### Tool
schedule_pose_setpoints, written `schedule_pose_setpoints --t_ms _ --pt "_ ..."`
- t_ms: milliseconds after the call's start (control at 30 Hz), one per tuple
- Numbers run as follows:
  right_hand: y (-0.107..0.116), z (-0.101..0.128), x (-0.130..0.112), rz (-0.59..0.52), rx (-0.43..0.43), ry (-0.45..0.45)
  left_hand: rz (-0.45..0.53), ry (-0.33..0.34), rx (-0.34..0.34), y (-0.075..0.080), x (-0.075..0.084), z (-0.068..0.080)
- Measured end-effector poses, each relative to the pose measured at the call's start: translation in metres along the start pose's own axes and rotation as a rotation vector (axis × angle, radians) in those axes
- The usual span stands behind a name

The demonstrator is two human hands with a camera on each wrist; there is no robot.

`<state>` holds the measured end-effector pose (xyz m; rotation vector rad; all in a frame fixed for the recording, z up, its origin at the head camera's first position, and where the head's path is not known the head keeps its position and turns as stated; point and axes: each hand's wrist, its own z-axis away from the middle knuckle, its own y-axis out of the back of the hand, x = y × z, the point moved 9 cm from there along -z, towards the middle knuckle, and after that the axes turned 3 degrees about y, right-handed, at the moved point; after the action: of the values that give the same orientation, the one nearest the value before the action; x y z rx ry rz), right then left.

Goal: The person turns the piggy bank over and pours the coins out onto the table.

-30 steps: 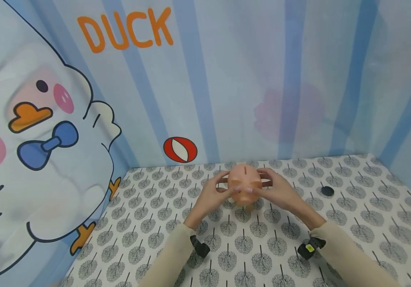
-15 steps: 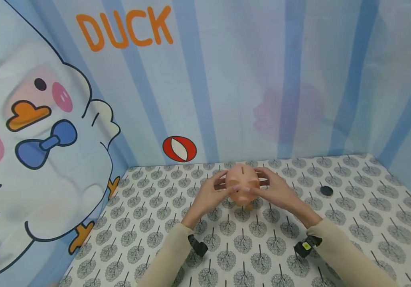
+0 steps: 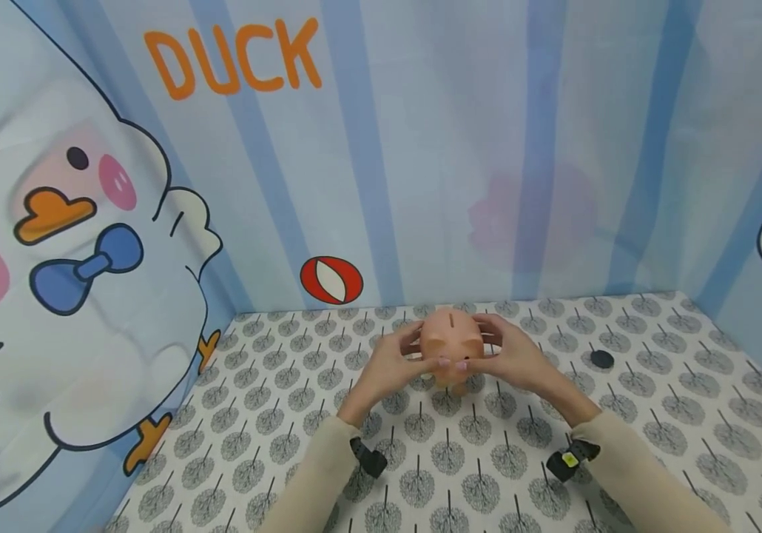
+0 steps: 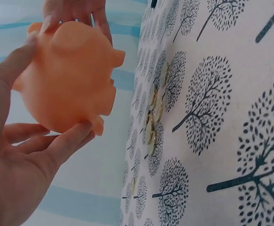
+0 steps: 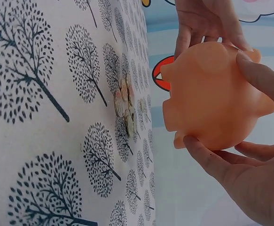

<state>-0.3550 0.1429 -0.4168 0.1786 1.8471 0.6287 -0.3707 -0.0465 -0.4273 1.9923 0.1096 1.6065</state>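
Orange piggy bank (image 3: 451, 346) stays lifted above the coins (image 4: 152, 120), barely moved; left hand (image 3: 390, 364) at 9 o'clock and right hand (image 3: 513, 357) at 3 o'clock both grip it

Below the lifted piggy bank (image 3: 451, 345) a small heap of coins (image 4: 152, 123) lies on the desk (image 3: 654, 414), leaving only a narrow gap between pig and cloth. The left hand (image 3: 389, 364) and right hand (image 3: 516, 357) close off both flanks of the pig at frame centre. A black cap (image 3: 601, 360) sits at centre right, and the curtain wall (image 3: 461, 148) blocks the upper frame.
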Motion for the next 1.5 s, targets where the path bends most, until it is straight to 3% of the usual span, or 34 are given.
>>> schedule_pose_setpoints --t_ms 333,800,1067,1267,1500 --pt "0.004 0.000 0.000 -0.003 -0.001 -0.030 0.034 -0.012 -0.052 0.000 0.004 -0.004" --pt "0.022 0.006 0.009 0.071 0.007 -0.053 -0.015 -0.026 -0.094 -0.017 0.010 -0.022" --pt "0.036 0.011 0.016 0.084 0.009 -0.054 0.012 -0.014 -0.125 -0.032 0.015 -0.035" --pt "0.053 0.010 0.018 0.117 0.020 -0.050 0.038 -0.004 -0.107 -0.037 0.022 -0.047" --pt "0.066 0.019 0.029 0.100 0.008 -0.063 0.116 0.006 -0.135 -0.058 0.025 -0.055"
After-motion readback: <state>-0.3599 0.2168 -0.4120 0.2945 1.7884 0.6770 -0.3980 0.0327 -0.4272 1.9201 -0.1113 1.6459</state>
